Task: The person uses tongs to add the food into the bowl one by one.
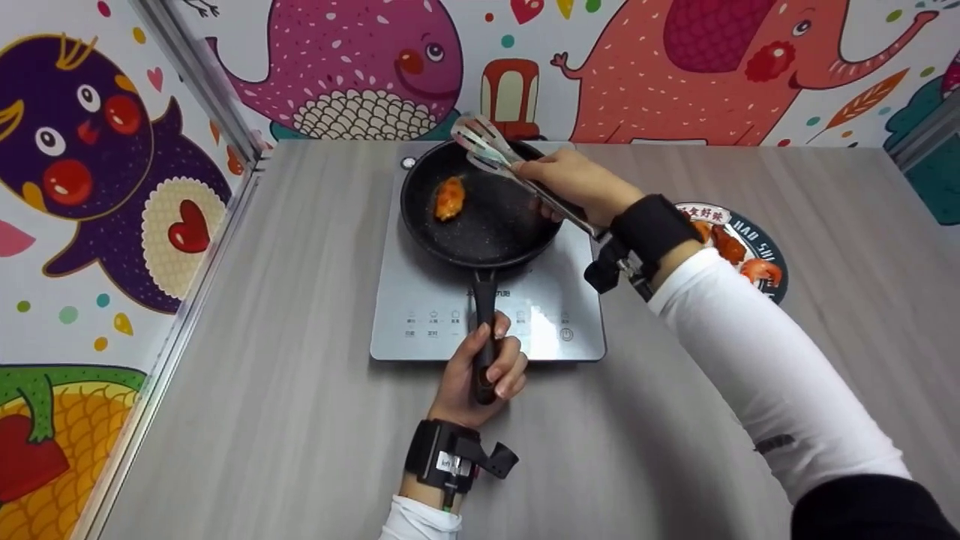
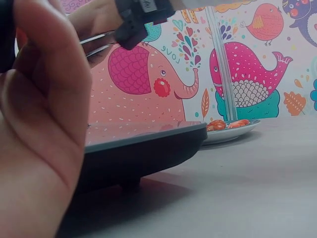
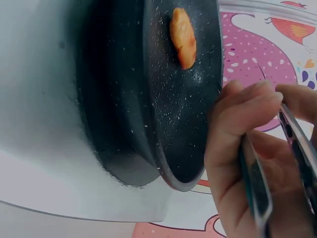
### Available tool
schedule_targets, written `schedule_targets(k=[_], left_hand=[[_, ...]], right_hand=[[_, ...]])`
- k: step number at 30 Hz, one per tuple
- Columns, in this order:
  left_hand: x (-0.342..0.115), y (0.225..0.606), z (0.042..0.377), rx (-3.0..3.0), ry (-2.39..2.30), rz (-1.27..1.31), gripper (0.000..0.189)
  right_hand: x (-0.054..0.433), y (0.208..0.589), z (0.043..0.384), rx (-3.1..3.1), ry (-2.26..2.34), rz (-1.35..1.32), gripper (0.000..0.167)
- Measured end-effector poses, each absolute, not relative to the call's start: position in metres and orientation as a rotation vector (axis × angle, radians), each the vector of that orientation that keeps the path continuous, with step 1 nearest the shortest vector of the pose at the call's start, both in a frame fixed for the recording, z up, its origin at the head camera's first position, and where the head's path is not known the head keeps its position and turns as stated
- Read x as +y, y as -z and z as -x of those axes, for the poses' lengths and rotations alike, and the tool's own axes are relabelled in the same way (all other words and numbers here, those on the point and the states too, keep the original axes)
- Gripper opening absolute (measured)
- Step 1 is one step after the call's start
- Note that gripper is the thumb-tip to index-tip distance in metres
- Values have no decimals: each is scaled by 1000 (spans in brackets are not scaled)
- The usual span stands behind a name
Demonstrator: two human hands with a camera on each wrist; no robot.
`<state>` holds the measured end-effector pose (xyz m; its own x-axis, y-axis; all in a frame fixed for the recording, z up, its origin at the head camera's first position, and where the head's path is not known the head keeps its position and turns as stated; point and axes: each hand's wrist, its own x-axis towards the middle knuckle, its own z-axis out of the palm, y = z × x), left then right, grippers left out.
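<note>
A black frying pan (image 1: 502, 225) with a dark handle (image 1: 485, 296) is over the silver induction cooktop (image 1: 420, 300). My left hand (image 1: 457, 386) grips that handle, fingers curled round it. On the pan's left side lies one orange-brown piece of meat (image 1: 450, 199), seen also in the right wrist view as a long browned piece (image 3: 183, 38). My right hand (image 1: 585, 180) holds metal tongs (image 1: 491, 146) over the pan's right half. Their slotted heads point to the far left, above the far rim, apart from the meat. In the left wrist view the pan is hidden.
Right of the cooktop, partly under my right forearm, a patterned plate (image 1: 780, 262) holds orange-brown pieces and a tomato slice (image 1: 761, 271). The wood-look table (image 1: 300, 300) meets cartoon-printed walls (image 1: 360, 60) at the back and left.
</note>
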<state>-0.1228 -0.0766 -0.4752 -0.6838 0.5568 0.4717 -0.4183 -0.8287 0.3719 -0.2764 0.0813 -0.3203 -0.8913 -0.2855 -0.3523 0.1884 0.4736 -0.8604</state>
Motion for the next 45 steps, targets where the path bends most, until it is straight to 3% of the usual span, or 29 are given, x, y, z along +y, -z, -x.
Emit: schedule_targets(k=[15, 22, 32, 45], left_hand=[[-76, 475, 121, 298, -2463, -781, 18], [-76, 475, 121, 290, -2463, -770, 18], [-77, 475, 121, 272, -2461, -763, 18], [-76, 475, 122, 299, -2465, -782, 19]], right_hand=[[115, 331, 227, 1935, 1795, 56, 28], [133, 338, 203, 1719, 2034, 139, 54], [156, 334, 168, 1468, 2339, 315, 51], [206, 346, 152, 1387, 2411, 420, 35]])
